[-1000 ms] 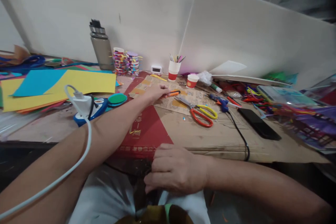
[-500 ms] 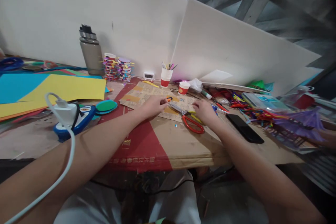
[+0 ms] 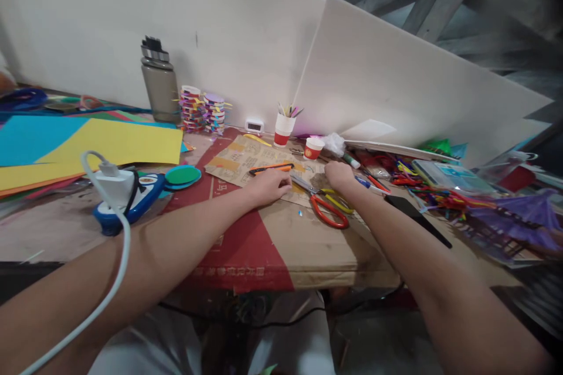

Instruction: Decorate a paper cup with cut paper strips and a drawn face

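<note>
My left hand rests at the near edge of a printed brown cardboard sheet, its fingers curled in with nothing visible in them. Just behind it lies an orange and black box cutter. My right hand is closed, knuckles up, over the sheet's right side; its fingertips are hidden, so what it holds, if anything, does not show. Between the hands lie red-handled scissors, with a yellow-handled tool beside them. A blue and white pen is right of my right hand.
Behind the sheet stand a paper cup of pens and a shorter cup. Coloured paper, a power strip and a bottle are leftward. A phone and bright craft pieces lie rightward, near another person's arm.
My left hand has drawn slightly nearer and right, leaving more of the box cutter in sight. My right hand has moved a little farther back and closed more. The view has shifted slightly.
</note>
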### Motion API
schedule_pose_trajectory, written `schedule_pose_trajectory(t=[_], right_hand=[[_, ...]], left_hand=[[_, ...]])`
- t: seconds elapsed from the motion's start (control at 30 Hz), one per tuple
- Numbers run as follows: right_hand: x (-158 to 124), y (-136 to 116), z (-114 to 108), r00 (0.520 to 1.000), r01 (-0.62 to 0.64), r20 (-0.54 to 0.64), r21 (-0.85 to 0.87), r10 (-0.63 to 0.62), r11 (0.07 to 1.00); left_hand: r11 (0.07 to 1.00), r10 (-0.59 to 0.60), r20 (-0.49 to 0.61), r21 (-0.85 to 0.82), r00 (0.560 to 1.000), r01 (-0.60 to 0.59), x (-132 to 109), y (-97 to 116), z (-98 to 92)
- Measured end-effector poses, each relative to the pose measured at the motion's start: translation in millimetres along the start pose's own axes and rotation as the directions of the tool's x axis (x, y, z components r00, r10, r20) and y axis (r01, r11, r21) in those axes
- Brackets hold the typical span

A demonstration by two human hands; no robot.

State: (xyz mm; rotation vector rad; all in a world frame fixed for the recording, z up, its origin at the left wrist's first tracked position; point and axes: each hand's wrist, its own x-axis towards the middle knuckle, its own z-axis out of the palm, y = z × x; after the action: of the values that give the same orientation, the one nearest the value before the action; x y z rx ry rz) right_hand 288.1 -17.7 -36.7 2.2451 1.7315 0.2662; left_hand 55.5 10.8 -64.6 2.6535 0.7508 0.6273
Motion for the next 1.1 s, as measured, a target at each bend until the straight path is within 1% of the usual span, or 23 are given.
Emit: schedule_pose_trajectory(t=[0.1, 0.2, 0.37, 0.43, 0.5, 0.63, 0.83, 1.1], right_hand=[[5, 1, 3, 0.999, -0.015, -0.040, -0.029, 0.014, 0.999], [10, 3, 5, 0.999, -0.018, -0.051, -0.041, 0.016, 0.999], [18, 12, 0, 0.995, -0.054, -0.092, -0.032, 0.051, 0.998], [21, 16, -2, 0.996, -0.048, -0.074, -0.020, 0.046, 0.999], [22, 17, -3, 0.999, -0.022, -0.031, -0.010, 0.022, 1.000], [20, 17, -2, 1.000, 0.009, 0.022, -0.009, -0.009, 1.000], [23, 14, -5, 0.999, 0.027, 0.023, -0.010, -0.027, 1.000], [44, 5, -2, 1.000, -0.012, 0.020, 0.002, 0.011, 1.000]], left_hand=[[1.000, -0.012, 0.014, 0.019, 1.000, 0.012, 1, 0, 1.3], [1.000, -0.010, 0.026, 0.024, 1.000, 0.009, 2, -1, 2.7], [0.999, 0.035, 0.047, 0.035, 0.998, -0.037, 4, -2, 3.0], [0.998, 0.045, 0.052, 0.041, 0.998, -0.047, 4, -2, 3.0], [0.998, 0.043, 0.048, 0.044, 0.998, -0.045, 4, -3, 3.6], [0.999, 0.042, 0.042, 0.029, 0.998, -0.043, 4, -4, 4.7], [0.998, 0.009, 0.061, 0.067, 0.998, -0.013, 4, 0, 3.3], [0.999, -0.013, 0.076, 0.054, 0.997, 0.009, 1, 0, 5.5]])
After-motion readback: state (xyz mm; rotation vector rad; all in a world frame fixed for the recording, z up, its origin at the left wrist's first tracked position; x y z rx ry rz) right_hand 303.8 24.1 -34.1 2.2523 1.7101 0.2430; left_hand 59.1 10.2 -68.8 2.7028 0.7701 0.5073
